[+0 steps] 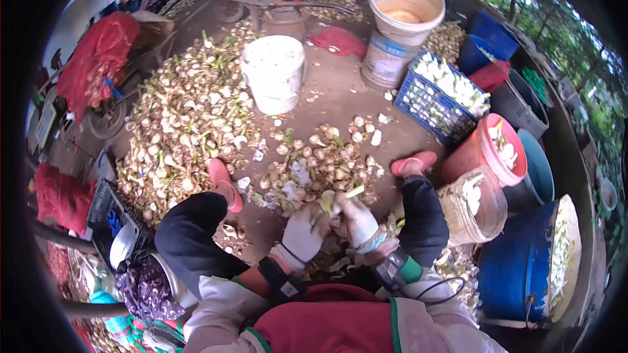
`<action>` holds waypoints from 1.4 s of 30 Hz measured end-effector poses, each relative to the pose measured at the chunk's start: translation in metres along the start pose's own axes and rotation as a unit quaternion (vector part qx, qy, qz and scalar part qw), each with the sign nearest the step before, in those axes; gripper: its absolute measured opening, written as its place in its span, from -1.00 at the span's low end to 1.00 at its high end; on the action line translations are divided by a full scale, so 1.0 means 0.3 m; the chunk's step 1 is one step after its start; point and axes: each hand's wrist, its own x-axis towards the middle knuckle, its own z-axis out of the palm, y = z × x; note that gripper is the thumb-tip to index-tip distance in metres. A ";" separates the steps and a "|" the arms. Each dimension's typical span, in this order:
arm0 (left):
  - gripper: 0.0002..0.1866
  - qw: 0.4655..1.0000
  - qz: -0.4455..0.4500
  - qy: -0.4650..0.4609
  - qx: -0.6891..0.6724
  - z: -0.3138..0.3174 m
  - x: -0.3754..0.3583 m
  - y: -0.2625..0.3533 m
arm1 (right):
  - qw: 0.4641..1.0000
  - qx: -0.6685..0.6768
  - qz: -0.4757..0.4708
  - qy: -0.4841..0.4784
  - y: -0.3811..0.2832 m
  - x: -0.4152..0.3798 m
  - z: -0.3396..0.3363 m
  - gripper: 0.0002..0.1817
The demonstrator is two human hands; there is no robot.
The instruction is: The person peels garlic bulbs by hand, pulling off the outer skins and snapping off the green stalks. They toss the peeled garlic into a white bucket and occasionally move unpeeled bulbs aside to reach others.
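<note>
My left hand (306, 230) and my right hand (356, 221), both in whitish gloves, meet in front of my lap. Their fingers are closed around a pale bulb (327, 202), which they partly cover. A short pale-green stem (355, 191) sticks out beside the fingers of my right hand. Whether stem and bulb are one piece is hard to see. Just beyond my hands, between my feet, lies a small heap of brownish, garlic-like bulbs (320, 163) mixed with loose peelings (299, 173).
A large bulb pile (190, 117) spreads to the left. Ahead stand a white bucket (273, 78) and stacked tubs (405, 10). On the right are a blue crate (435, 108) of pale pieces, a pink bucket (468, 157), a woven-looking container (458, 212) and a blue drum (513, 265).
</note>
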 end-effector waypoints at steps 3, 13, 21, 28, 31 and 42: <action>-0.79 0.961 -0.002 -0.048 -0.271 -0.040 0.037 -0.240 | 0.990 -0.104 -0.030 0.091 -0.090 -0.087 -0.008 -0.58; -0.46 0.980 -0.168 -0.035 -0.098 0.033 -0.015 0.003 | 0.988 -0.071 -0.123 0.062 0.112 -0.024 -0.016 -0.57; -0.73 0.981 -0.171 0.013 -0.092 0.000 0.025 -0.013 | 0.864 -0.386 -0.279 0.162 0.037 -0.096 -0.015 -0.77; -0.75 0.998 -0.045 0.024 0.026 -0.063 -0.037 0.018 | 0.802 -0.440 -0.385 0.118 0.020 -0.084 0.041 -0.82; -0.88 0.909 -0.195 0.106 -0.353 -0.127 -0.001 -0.088 | 0.993 -0.058 -0.079 -0.072 0.034 -0.041 -0.107 -0.70; -0.57 0.836 -0.358 -0.184 -0.373 0.014 -0.094 -0.197 | 0.760 -0.452 -0.399 0.244 -0.089 -0.082 -0.317 -0.76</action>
